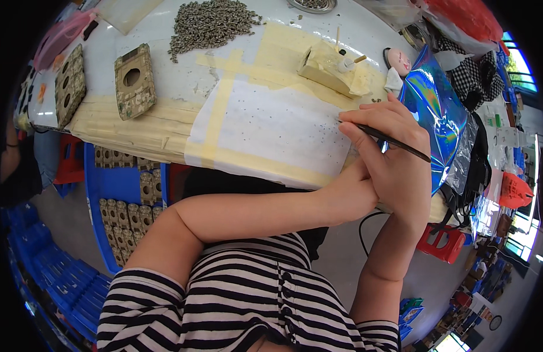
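Note:
My right hand (400, 141) is closed around slim black tweezers (394, 141), whose front end points left over a white sheet of paper (265, 129) strewn with tiny dark specks. My left forearm lies across my front, and my left hand (356, 190) rests under my right wrist; its fingers are mostly hidden there. Just beyond the sheet stands a pale taped block (324, 73) with thin sticks and a small white pot on it. Farther left, a camouflage toy tank hull (135, 88) with a round hole lies on the table.
A heap of small metallic parts (210, 23) sits at the back. Another camouflage hull (70, 88) is at far left. To the right are a shiny holographic pouch (432, 111) and a pink rounded object (398, 60). Below the table edge, a blue tray (98, 188) holds several hulls.

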Demonstrator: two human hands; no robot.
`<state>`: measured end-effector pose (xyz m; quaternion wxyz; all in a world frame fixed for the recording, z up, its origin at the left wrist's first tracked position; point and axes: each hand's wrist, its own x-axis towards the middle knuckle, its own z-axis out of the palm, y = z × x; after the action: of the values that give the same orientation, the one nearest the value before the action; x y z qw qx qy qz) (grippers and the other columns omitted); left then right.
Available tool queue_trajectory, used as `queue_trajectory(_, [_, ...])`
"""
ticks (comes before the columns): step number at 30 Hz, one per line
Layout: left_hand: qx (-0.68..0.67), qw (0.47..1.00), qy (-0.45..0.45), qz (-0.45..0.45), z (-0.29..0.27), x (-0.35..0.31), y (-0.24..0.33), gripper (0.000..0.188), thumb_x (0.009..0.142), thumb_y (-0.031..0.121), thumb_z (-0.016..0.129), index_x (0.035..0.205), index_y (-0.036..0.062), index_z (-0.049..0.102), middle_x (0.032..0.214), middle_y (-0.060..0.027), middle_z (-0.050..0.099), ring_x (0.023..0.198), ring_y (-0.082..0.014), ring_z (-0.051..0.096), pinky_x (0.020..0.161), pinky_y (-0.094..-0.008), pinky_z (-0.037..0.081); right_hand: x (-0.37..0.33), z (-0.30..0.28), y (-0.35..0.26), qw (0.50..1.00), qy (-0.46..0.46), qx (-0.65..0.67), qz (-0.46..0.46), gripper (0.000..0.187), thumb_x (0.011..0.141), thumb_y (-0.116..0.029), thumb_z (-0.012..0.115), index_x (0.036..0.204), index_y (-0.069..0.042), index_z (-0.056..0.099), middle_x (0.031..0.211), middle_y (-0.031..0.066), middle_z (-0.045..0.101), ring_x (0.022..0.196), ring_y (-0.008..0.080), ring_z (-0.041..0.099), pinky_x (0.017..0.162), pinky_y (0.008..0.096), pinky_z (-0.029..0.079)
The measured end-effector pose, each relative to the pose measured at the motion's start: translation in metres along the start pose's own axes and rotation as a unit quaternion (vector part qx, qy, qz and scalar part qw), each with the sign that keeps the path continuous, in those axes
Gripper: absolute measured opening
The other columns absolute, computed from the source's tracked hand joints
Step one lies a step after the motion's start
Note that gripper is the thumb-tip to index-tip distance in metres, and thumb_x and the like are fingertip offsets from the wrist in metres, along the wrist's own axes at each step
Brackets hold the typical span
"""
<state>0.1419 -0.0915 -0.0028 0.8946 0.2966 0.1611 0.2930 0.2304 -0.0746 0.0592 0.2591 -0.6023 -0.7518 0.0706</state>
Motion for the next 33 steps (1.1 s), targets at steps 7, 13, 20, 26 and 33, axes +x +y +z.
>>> queue_trajectory(7, [0.013, 1.000, -0.014, 0.019, -0.003, 0.005, -0.004, 0.033, 0.094, 0.006, 0.048, 0.126, 0.0010, 0.042, 0.109, -0.0057, 0.052, 0.099, -0.0107, 0.051, 0.074, -0.0260, 0.046, -0.003, -0.009, -0.002, 0.999, 0.046, 0.028, 0.000, 0.017, 0.070, -0.008, 0.075, 0.086, -0.003, 0.071, 0.081, 0.0091, 0.069, 0.081, 0.0250, 0.065, 0.094, 0.0426, 0.045])
queue_trajectory(13, [-0.016, 0.999, -0.032, -0.010, 0.003, 0.005, 0.004, 0.036, 0.101, 0.017, 0.039, 0.133, 0.0010, 0.039, 0.124, -0.0083, 0.053, 0.112, -0.0129, 0.050, 0.094, -0.0295, 0.042, -0.046, -0.027, 0.004, 0.963, 0.225, 0.127, 0.069, 0.021, 0.072, -0.002, 0.073, 0.092, 0.005, 0.069, 0.087, 0.0119, 0.070, 0.080, 0.0209, 0.064, 0.082, 0.0319, 0.049])
queue_trajectory(20, [-0.046, 0.998, -0.034, -0.010, -0.002, 0.009, -0.008, 0.032, 0.102, 0.017, 0.038, 0.130, 0.0016, 0.044, 0.122, -0.0063, 0.054, 0.109, -0.0113, 0.053, 0.092, -0.0282, 0.045, -0.081, -0.017, 0.013, 0.969, 0.234, -0.007, 0.074, 0.024, 0.074, -0.002, 0.074, 0.097, 0.003, 0.070, 0.093, 0.0143, 0.070, 0.086, 0.0236, 0.066, 0.079, 0.0305, 0.050])
queue_trajectory(26, [-0.032, 0.998, -0.015, 0.044, 0.002, 0.011, -0.013, 0.033, 0.101, 0.016, 0.038, 0.127, -0.0009, 0.049, 0.117, -0.0062, 0.059, 0.106, -0.0122, 0.054, 0.091, -0.0286, 0.045, -0.086, -0.007, 0.017, 0.963, 0.257, -0.036, 0.074, 0.026, 0.072, -0.002, 0.076, 0.097, -0.002, 0.071, 0.092, 0.0124, 0.069, 0.086, 0.0237, 0.066, 0.081, 0.0332, 0.053])
queue_trajectory(33, [-0.041, 0.998, -0.023, 0.031, 0.001, 0.009, -0.010, 0.034, 0.102, 0.015, 0.036, 0.130, -0.0004, 0.046, 0.123, -0.0074, 0.055, 0.112, -0.0131, 0.052, 0.095, -0.0290, 0.043, -0.088, -0.006, 0.019, 0.962, 0.259, -0.035, 0.082, 0.025, 0.072, -0.002, 0.075, 0.097, -0.002, 0.071, 0.092, 0.0119, 0.069, 0.087, 0.0241, 0.066, 0.083, 0.0341, 0.053])
